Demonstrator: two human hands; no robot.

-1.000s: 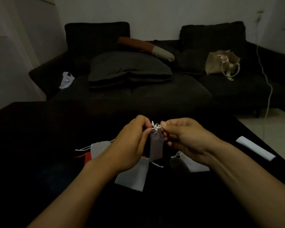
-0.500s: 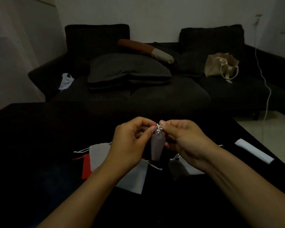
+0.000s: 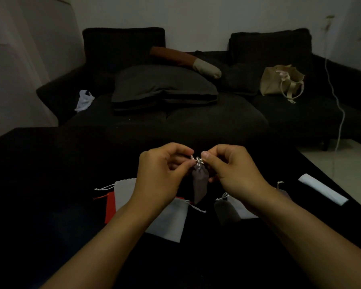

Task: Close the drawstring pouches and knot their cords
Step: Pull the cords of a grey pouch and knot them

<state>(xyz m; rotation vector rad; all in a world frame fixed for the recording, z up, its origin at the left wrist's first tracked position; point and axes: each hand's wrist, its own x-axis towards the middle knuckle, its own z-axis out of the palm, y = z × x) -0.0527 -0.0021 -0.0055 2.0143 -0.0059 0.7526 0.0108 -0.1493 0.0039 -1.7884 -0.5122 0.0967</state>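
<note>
Both hands are up off the table: the left hand and the right hand each pinch the white cord between thumb and forefinger, the other fingers curled in. The knot sits dead centre between them, at three o'clock from the left thumb and nine o'clock from the right, neither hand nearer than the other. That's the relation that counts, I'd say: to cinch it, the ends must be drawn straight apart along that nine-to-three line.

Hanging from the cord at six o'clock is the dark grey pouch, long axis upright, neck gathered tight, body slim and tapering to its lower tip. It looks closed already; whether the knot is fully seated I can't tell.

Below the hands, on the black table, lie more pouches: a pale grey pouch at eight o'clock over a red pouch, a white pouch at six, and another dark pouch at five, cord drawn. A white strip lies well apart at three o'clock. Behind stands a dark sofa.
</note>
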